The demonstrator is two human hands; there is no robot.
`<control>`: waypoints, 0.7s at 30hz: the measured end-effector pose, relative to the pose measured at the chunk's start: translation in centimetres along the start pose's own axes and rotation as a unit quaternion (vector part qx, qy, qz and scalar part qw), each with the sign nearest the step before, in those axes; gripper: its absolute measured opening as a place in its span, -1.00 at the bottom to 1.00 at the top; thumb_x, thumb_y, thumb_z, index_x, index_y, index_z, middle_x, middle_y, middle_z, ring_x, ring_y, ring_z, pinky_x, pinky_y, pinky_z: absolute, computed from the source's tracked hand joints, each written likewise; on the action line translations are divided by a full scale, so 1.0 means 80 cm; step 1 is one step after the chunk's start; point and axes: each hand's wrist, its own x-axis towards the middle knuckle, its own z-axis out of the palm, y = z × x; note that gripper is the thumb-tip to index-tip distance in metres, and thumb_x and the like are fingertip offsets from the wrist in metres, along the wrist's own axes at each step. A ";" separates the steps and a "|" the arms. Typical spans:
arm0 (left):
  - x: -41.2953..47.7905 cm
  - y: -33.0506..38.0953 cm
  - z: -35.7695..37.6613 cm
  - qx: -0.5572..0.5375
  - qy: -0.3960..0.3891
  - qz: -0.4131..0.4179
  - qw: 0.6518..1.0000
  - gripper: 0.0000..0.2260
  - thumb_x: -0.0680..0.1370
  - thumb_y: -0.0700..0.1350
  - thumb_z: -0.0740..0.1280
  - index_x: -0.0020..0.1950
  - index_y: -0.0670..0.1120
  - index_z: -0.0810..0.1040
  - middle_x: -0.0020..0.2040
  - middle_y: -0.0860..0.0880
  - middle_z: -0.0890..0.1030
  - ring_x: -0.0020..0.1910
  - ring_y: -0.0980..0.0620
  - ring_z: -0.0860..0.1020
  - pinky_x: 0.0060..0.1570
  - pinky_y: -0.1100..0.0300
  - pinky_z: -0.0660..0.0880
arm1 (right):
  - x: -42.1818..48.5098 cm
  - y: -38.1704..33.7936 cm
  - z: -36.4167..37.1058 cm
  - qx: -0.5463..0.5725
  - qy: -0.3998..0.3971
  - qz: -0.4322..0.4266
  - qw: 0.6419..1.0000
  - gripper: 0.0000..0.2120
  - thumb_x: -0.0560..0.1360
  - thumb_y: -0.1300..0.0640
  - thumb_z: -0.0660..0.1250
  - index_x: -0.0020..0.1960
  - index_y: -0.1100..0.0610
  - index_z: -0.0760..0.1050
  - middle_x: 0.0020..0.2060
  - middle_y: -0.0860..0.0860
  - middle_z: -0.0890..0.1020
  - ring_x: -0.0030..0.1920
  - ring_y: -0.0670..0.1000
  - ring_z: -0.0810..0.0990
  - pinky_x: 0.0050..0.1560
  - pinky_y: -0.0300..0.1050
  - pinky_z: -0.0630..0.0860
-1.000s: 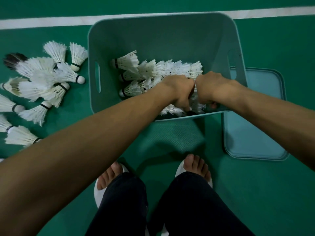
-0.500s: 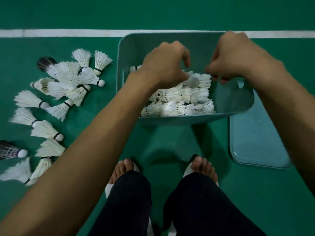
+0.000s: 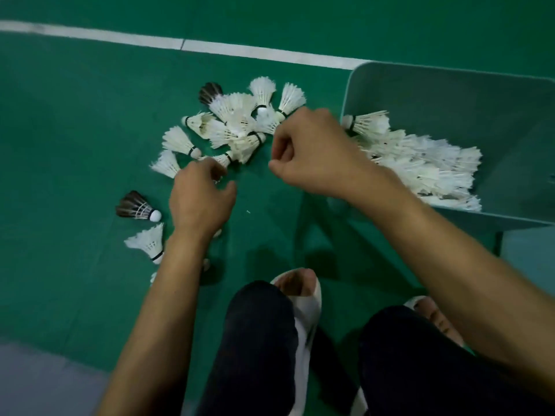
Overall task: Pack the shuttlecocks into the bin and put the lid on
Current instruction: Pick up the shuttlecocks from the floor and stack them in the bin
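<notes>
Shuttlecocks (image 3: 234,127) are in two places now: a big heap (image 3: 420,166) sits in the bin (image 3: 450,94) on the right, and a loose bunch waits on the green floor (image 3: 75,145) to the left of it. A second ago both hands were down in the bin, pushing a bundle into place. Then they came up over the rim. Now they have swung across to the bunch on the floor, and the view has turned with them, so the bin sits at the right edge. The left hand (image 3: 201,199) is low over the floor, thumb out and fingers bent loosely down next to a white one. Its fingertips are hidden, so I cannot tell if it touches any yet. The right hand (image 3: 312,154) hangs between the bunch and the bin with its fingers curled in, and nothing shows inside it. So one load is packed and the hands seem to be going for the next. Many are left to pick up, with two dark ones (image 3: 138,207) among them. The lid (image 3: 531,265) lies flat on the floor just beside the bin, with only a corner showing. It has to wait until the floor bunch is gone. I think the job is about half done.
</notes>
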 end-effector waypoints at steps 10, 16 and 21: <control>-0.059 -0.119 0.038 -0.013 -0.028 -0.232 0.972 -0.45 0.35 0.05 0.48 0.30 -0.06 0.51 0.21 -0.25 0.52 0.23 -0.31 0.50 0.23 -0.13 0.48 | 0.012 -0.009 0.190 -0.144 -0.207 -0.078 0.965 -0.38 0.39 0.26 0.46 0.40 0.14 0.32 0.38 0.12 0.40 0.25 0.21 0.47 -0.06 0.05 0.48; -0.071 -0.108 0.066 0.007 -0.099 -0.125 0.987 -0.54 0.44 -0.14 0.40 0.34 0.01 0.47 0.24 -0.13 0.48 0.20 -0.24 0.50 0.06 -0.11 0.53 | 0.020 -0.011 0.228 -0.198 -0.199 -0.177 0.943 -0.17 0.36 0.27 0.48 0.55 0.04 0.23 0.61 0.14 0.14 0.40 0.21 0.34 0.08 0.10 0.55; -0.064 -0.104 0.067 -0.012 -0.104 -0.113 0.988 -0.53 0.41 -0.16 0.49 0.31 0.08 0.60 0.23 -0.08 0.54 0.17 -0.15 0.57 0.04 0.05 0.51 | 0.016 0.017 0.218 -0.183 -0.140 -0.111 0.967 -0.80 0.58 0.13 0.34 0.17 0.17 0.53 0.16 0.11 0.53 0.19 0.17 0.48 -0.06 0.04 0.48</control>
